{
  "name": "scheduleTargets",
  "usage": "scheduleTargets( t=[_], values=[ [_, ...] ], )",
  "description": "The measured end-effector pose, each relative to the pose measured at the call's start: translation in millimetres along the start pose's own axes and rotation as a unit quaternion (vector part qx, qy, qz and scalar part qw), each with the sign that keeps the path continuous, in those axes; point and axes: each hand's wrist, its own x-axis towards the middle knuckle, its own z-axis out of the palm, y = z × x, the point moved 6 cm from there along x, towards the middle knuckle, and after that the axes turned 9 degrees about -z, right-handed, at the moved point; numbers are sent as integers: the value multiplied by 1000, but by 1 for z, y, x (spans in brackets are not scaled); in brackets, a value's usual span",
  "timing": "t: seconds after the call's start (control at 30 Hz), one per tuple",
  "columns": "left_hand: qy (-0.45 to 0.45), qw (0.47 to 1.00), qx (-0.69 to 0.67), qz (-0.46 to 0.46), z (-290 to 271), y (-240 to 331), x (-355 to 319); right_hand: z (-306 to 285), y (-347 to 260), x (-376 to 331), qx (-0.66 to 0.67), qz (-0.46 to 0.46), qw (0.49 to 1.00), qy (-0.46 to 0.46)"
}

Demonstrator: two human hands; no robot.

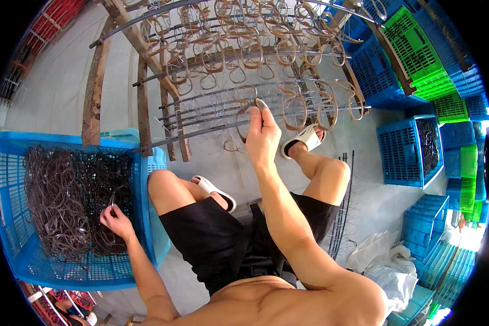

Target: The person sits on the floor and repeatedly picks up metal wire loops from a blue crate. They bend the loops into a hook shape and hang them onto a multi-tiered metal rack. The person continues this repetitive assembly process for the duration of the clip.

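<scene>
My right hand (263,133) is raised at the lowest row of a hanging rack, thumb and fingers pinched on a brown looped frame (240,123) shaped like an eyeglass front. Beside it, similar brown looped frames (295,111) hang from thin wires on a metal rod (201,132). My left hand (116,221) reaches into a blue plastic crate (92,281) at the left, its fingers closed around a dark looped frame. A tangled heap of dark brown looped frames (60,201) fills much of that crate; the piece in my fingers is partly lost among them.
Wooden posts (95,81) carry the rack's upper rods, hung with several rows of frames. Blue and green crates (418,54) are stacked along the right, one blue crate (399,155) holding dark pieces. Wire-hung rods (342,217) stand beside my leg. White plastic sheeting (386,271) lies lower right.
</scene>
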Motion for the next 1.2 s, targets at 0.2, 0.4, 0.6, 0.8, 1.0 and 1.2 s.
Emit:
scheduleTargets(
  t=[0.2,0.4,0.6,0.8,1.0,1.2],
  values=[
    [-228,969,48,-78,54,-47,-11,-12,1,10,5,-20,1000,-4],
    [-258,861,-312,-308,30,0,-29,-17,4,-4,75,48,993,-82],
    [-305,839,-436,-115,-47,87,-40,-22,-94,-62,-160,-205,960,-106],
    [-255,901,-262,233,-82,203,-112,65,-102,-172,257,19,887,-384],
    [-438,755,-417,252,-65,221,-116,43,-95,-147,123,-68,938,-316],
    [-629,548,-550,39,-65,211,-91,23,-131,-114,-23,-362,856,-367]
  ],
)
